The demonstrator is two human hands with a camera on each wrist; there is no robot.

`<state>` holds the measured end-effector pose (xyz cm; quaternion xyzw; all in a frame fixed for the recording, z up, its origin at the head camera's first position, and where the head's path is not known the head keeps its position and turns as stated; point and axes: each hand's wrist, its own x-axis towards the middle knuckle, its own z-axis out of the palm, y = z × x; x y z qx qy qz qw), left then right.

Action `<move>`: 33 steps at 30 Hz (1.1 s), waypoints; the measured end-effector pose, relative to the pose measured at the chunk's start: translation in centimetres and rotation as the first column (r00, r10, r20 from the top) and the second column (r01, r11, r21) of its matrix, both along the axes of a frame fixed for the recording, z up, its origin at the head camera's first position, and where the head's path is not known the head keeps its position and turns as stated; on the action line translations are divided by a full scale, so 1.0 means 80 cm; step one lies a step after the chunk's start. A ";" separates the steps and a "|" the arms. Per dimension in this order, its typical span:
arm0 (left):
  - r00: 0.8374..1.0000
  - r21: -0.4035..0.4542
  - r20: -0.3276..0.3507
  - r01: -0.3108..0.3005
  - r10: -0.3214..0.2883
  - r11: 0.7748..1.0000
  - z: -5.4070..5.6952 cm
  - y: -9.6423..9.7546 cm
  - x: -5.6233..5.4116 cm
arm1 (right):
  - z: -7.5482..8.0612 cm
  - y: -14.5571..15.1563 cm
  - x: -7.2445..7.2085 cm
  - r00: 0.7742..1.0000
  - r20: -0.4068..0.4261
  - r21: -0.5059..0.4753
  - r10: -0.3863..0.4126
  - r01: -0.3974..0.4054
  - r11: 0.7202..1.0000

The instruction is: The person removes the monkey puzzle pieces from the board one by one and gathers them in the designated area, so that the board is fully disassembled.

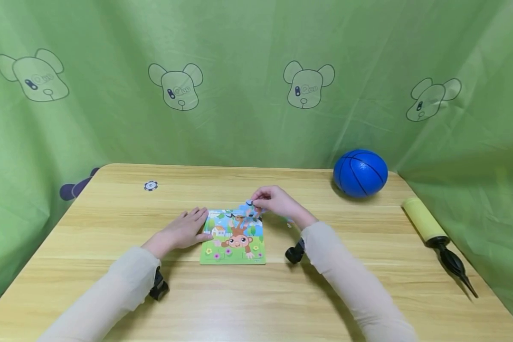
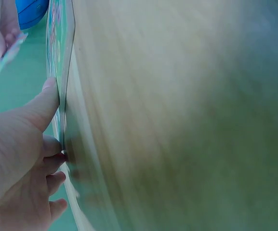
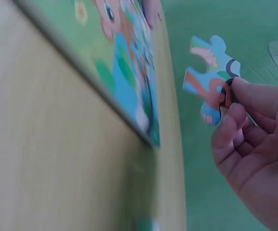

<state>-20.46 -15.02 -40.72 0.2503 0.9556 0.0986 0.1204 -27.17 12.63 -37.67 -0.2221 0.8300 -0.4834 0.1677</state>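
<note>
A jigsaw puzzle (image 1: pixel 235 256) with a monkey picture lies flat on the table. My left hand (image 1: pixel 187 229) rests along its left side, fingers spread and straight, the thumb over the picture. In the left wrist view that thumb (image 2: pixel 47 103) touches the board's edge. Above the puzzle's top right part, my right hand (image 1: pixel 278 202) pinches a jigsaw piece (image 3: pixel 208 72) between thumb and fingers. The piece is light blue with brown and pink parts, and it is tilted and raised off the board in the right wrist view. It hides some of the board's top right in the head view.
Another small piece (image 1: pixel 289 222) lies beside my right wrist, partly hidden. A blue ball (image 1: pixel 360 174) stands at the back right, with a yellow and black hand pump (image 1: pixel 427 223) by the right edge. A round chip (image 1: pixel 151 185) lies at the back left.
</note>
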 end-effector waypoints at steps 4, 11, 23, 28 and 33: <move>1.000 0.000 0.004 0.000 0.000 1.000 0.000 0.001 0.000 | 0.003 0.039 0.000 0.998 -0.060 0.056 -0.019 0.022 0.998; 1.000 0.006 0.014 -0.002 0.002 1.000 0.003 0.001 0.003 | 0.002 0.110 0.003 0.991 -0.112 0.156 -0.068 0.085 0.984; 1.000 0.002 0.014 0.004 -0.004 1.000 0.003 0.002 0.004 | -0.020 0.190 -0.005 0.982 -0.117 0.271 -0.151 0.178 0.946; 1.000 -0.002 0.015 0.000 0.000 1.000 0.001 0.003 0.003 | -0.029 0.201 -0.009 0.971 -0.125 0.320 -0.204 0.235 0.918; 1.000 -0.004 0.015 -0.004 0.004 1.000 -0.001 0.002 0.002 | -0.034 0.207 -0.012 0.967 -0.124 0.326 -0.221 0.250 0.912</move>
